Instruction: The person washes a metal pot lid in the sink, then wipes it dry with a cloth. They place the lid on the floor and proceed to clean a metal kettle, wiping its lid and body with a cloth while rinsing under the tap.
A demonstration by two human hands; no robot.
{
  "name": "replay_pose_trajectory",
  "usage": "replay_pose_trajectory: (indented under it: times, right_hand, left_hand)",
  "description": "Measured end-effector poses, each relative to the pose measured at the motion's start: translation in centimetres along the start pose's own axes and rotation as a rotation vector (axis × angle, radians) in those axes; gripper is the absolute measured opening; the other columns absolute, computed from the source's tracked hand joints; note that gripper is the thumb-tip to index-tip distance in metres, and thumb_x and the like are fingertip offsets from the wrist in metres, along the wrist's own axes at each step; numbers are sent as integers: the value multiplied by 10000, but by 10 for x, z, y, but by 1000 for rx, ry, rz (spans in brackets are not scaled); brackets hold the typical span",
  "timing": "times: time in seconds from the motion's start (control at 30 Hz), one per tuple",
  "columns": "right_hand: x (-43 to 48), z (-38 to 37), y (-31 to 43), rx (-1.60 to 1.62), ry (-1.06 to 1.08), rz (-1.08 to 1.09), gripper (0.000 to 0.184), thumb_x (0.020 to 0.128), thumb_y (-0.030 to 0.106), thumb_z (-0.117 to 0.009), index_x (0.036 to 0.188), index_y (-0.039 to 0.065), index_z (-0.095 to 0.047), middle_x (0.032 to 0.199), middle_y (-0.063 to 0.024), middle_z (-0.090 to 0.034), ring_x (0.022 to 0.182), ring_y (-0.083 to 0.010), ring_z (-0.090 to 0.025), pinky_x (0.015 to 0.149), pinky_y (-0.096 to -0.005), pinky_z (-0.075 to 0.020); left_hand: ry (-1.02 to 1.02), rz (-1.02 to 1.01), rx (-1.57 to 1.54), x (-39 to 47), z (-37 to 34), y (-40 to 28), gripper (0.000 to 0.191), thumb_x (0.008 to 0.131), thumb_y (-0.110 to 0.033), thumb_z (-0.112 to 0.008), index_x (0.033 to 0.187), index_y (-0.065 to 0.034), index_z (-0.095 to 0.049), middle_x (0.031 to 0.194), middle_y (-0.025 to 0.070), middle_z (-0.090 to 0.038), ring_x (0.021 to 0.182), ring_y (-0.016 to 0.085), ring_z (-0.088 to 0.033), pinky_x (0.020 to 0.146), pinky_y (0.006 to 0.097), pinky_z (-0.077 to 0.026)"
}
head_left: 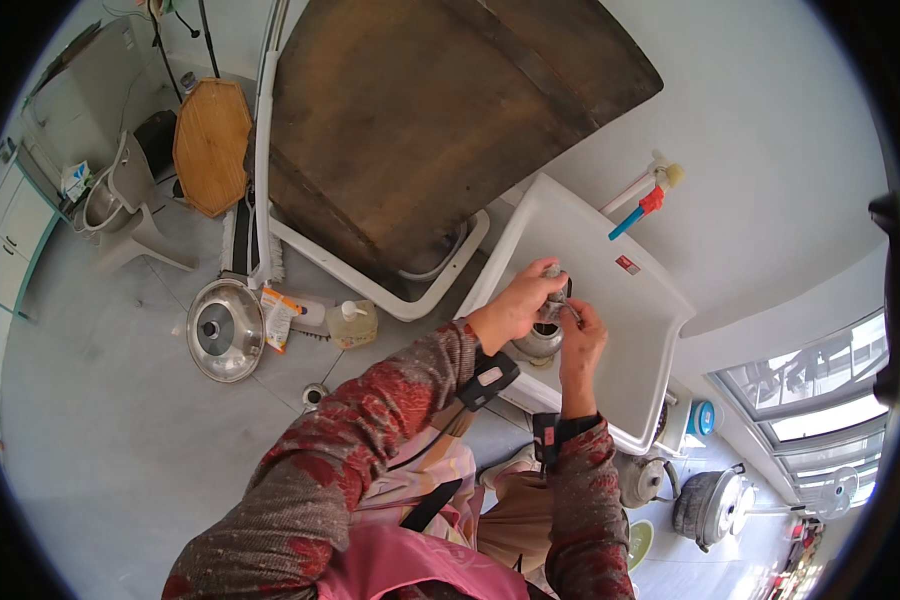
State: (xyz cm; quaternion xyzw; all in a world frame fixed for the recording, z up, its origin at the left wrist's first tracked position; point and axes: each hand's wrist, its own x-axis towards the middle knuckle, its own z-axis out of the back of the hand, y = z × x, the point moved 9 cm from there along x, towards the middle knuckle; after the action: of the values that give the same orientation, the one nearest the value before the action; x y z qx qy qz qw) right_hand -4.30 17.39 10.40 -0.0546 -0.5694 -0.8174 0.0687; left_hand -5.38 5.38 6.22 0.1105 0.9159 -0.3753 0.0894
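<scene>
Over the white sink [621, 341], my left hand [521, 304] and my right hand [583, 334] meet on a small greyish, wet-looking object [552, 307], perhaps a scrubbing pad or cloth; its exact kind cannot be told. The left fingers grip its upper part, while the right fingertips pinch its lower right edge. Just below the hands, a round metal kettle or pot [540, 343] with a dark opening rests in the sink's near-left corner, partly hidden by my hands. A tap with a red joint and blue hose end [628, 223] juts from the wall above the basin.
A large brown board [435, 127] lies over a white-rimmed tub at the sink's left. On the floor at left are a metal wok lid [214, 330], a pump bottle [352, 324] and an orange-white packet [279, 319]. A kettle [643, 481] and a large pot [705, 510] stand at lower right.
</scene>
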Motion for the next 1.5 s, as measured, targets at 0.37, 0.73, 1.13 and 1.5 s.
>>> replay_pose_trajectory:
  times: [0.37,0.73,1.13,1.5]
  right_hand:
    - [2,-56,17,1004,215,-281,160,941,113,-486,1077,44,-536,1037,-68,-609,940,-182,-594,832,-340,-473]
    - [-37,-30,55,666,365,-327,272,893,135,-576,1136,11,-584,1030,-62,-634,910,-126,-597,789,-263,-460]
    - [-8,-7,57,719,280,-147,253,850,-31,-541,1101,-23,-577,1015,-93,-648,942,-182,-617,840,-312,-485]
    - [-7,-20,74,374,233,51,488,708,-150,-422,1171,-35,-526,1008,-92,-630,917,-163,-598,778,-259,-478]
  left_hand:
    - [-138,-73,211,-58,63,-76,397,860,-173,-624,1227,-79,-506,1042,51,-586,945,179,-570,748,373,-490]
    - [93,-374,359,-77,2,-108,445,801,72,-524,1240,20,-472,1121,106,-585,992,171,-574,824,318,-478]
    - [79,-80,362,-61,12,-65,636,802,-108,-679,1355,-27,-374,1059,97,-605,890,176,-604,768,337,-493]
    - [-59,-167,668,-49,23,-50,441,803,-93,-647,1196,45,-503,964,106,-629,809,169,-611,656,281,-475]
